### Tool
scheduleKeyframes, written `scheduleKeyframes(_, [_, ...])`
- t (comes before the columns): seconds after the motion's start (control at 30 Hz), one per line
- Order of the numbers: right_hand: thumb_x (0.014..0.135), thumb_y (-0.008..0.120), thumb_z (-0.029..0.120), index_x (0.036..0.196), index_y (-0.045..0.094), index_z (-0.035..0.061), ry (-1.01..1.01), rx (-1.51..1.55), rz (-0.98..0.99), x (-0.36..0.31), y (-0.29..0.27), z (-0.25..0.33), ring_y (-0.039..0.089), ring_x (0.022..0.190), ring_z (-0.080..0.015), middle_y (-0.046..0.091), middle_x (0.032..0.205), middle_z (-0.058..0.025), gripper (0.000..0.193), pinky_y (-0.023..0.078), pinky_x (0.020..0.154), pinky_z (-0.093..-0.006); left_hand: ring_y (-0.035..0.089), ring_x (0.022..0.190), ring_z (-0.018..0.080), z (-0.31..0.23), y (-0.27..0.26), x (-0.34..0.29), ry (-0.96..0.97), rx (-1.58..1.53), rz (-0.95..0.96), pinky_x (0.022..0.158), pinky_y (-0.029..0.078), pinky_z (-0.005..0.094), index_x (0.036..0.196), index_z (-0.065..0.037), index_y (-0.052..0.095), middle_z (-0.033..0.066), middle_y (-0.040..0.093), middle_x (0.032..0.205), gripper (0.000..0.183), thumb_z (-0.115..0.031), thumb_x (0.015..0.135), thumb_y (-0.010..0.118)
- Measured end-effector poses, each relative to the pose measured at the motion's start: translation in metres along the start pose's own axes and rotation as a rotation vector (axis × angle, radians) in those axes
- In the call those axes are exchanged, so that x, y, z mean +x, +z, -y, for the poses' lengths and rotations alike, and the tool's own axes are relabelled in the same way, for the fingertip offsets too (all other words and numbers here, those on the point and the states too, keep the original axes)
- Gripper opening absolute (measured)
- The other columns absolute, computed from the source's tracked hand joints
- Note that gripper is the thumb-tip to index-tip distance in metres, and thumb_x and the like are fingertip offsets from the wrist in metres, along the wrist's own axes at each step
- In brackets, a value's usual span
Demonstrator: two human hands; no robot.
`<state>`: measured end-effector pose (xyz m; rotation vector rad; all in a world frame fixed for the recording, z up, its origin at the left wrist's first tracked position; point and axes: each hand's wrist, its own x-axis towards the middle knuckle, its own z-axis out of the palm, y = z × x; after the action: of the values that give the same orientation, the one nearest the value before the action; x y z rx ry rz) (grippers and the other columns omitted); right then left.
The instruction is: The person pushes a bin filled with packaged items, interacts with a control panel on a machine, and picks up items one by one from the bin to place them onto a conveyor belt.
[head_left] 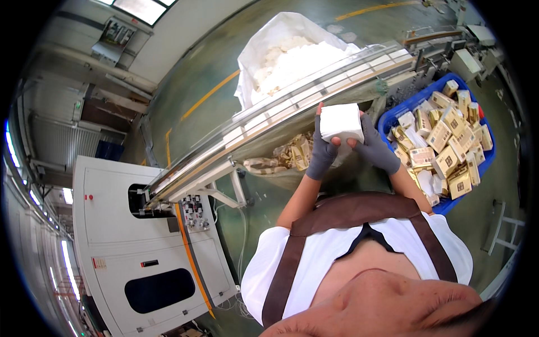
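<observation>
Between my two hands is a thick white block that looks like a stack of folded tissues [341, 121], raised in front of my apron. My left hand [322, 150], in a grey fingerless glove, is closed on its left side with the thumb on the near face. My right hand [377, 147], gloved the same way, grips the right side, its thumb also on the near face. Just beyond the stack runs a narrow conveyor [269, 119] carrying a row of similar white blocks.
At right stands a blue bin [384, 122] heaped with gold-and-white packs [446, 137]. A large white sack [247, 73] of white pieces lies beyond the conveyor. Gold wrappers [297, 153] fill a clear bag under it. A white machine cabinet [129, 236] stands at left.
</observation>
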<state>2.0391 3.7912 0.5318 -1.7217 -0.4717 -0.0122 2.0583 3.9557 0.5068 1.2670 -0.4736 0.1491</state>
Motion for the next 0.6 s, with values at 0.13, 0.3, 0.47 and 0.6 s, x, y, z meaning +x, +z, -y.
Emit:
scheduleKeyframes(0.13, [0.083, 0.061, 0.024, 0.129, 0.029, 0.0002, -0.187, -0.025, 0.012, 0.009, 0.033, -0.001, 0.045, 0.113, -0.0268, 0.044, 0.122, -0.0187, 0.061, 0.037, 0.092, -0.0347, 0.050, 0.105, 0.0188, -0.013, -0.034, -0.013, 0.011, 0.204, -0.105, 0.090, 0.040, 0.0305, 0.139, 0.002, 0.019, 0.0114, 0.051, 0.116, 0.103, -0.065, 0.072, 0.061])
scheduleKeyframes(0.3, [0.080, 0.065, 0.026, 0.118, 0.044, -0.0001, 0.042, -0.149, 0.158, 0.045, 0.075, 0.021, 0.057, 0.093, -0.0257, 0.057, 0.102, -0.0169, 0.051, 0.044, 0.081, -0.0335, 0.051, 0.106, 0.0187, -0.013, -0.111, -0.033, -0.123, 0.331, -0.201, 0.090, 0.042, 0.0313, 0.130, 0.004, 0.034, 0.0130, 0.053, 0.114, 0.102, -0.076, 0.068, 0.052])
scheduleKeyframes(0.47, [0.085, 0.061, 0.027, 0.111, 0.052, -0.0013, 0.356, 0.691, -0.003, 0.094, 0.174, 0.007, 0.057, 0.081, -0.0111, 0.060, 0.097, -0.0071, 0.039, 0.047, 0.069, -0.0271, 0.054, 0.107, 0.0195, -0.005, -0.219, -0.052, -0.286, -0.121, 0.057, 0.091, 0.044, 0.0340, 0.126, 0.002, 0.041, 0.0134, 0.055, 0.119, 0.075, -0.055, 0.079, 0.052])
scheduleKeyframes(0.6, [0.088, 0.059, 0.024, 0.113, 0.051, -0.0014, 0.388, 0.681, -0.342, 0.142, 0.291, -0.013, 0.058, 0.085, -0.0108, 0.061, 0.098, -0.0068, 0.036, 0.047, 0.071, -0.0243, 0.051, 0.112, 0.0198, -0.044, -0.272, -0.065, -0.330, -1.073, -0.236, 0.095, 0.041, 0.0332, 0.129, 0.000, 0.039, 0.0117, 0.050, 0.127, 0.055, -0.032, 0.088, 0.058])
